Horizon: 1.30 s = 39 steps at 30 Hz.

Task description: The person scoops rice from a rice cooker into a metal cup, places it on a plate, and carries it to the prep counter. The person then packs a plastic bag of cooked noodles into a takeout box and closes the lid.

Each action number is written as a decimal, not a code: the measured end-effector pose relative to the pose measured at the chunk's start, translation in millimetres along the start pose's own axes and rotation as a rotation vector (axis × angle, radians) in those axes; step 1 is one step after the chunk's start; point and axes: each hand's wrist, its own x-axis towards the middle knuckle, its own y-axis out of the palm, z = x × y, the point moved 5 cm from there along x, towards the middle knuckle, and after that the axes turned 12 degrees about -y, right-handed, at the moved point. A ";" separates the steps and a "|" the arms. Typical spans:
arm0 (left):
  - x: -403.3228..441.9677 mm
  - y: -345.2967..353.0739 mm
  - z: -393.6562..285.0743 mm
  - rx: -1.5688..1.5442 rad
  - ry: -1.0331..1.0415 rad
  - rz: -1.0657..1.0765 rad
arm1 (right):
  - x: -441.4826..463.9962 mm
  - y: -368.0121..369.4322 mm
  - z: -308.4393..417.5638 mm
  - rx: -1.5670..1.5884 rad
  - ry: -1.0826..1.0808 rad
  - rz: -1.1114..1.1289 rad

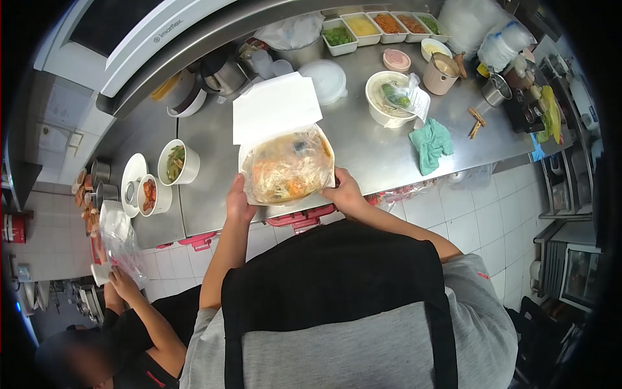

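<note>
A white takeout box [275, 109] is between my hands at the front edge of the steel counter, its lid folded open toward the back. Inside it lies a clear plastic bag of food [288, 165], with orange and pale shreds showing through the film. My left hand [240, 202] grips the near left corner of the box. At the near right corner, my right hand [345, 193] holds the other side, fingers partly hidden beneath it.
To the left stand bowls of green vegetables [183, 162] and reddish food [155, 196]. A lidless tub [387, 110] with bagged items and a green cloth [431, 146] lie right. Topping trays [339, 39] line the back. A co-worker's hands [123, 285] hold something white at lower left.
</note>
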 end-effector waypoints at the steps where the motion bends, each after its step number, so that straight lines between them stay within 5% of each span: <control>1: -0.5 2.7 -1.0 -0.007 0.010 -0.012 | -1.0 0.0 1.7 -0.124 0.010 -0.039; 12: -4.6 4.6 0.3 -0.044 -0.022 -0.104 | -6.5 45.7 16.9 0.565 -0.188 -0.212; 18: 1.7 -0.7 0.7 -0.012 -0.048 0.002 | -4.8 64.2 26.9 0.371 -0.235 -0.306; 24: 6.0 -2.7 -0.1 0.080 -0.096 0.093 | -13.5 69.9 43.1 -0.194 -0.448 -0.415; 31: -5.6 12.3 0.2 0.093 -0.098 0.109 | -12.3 69.3 55.1 -0.163 -0.524 -0.385; 39: -22.1 22.1 8.5 0.102 0.057 0.195 | 2.1 15.1 5.9 0.172 -0.258 -0.320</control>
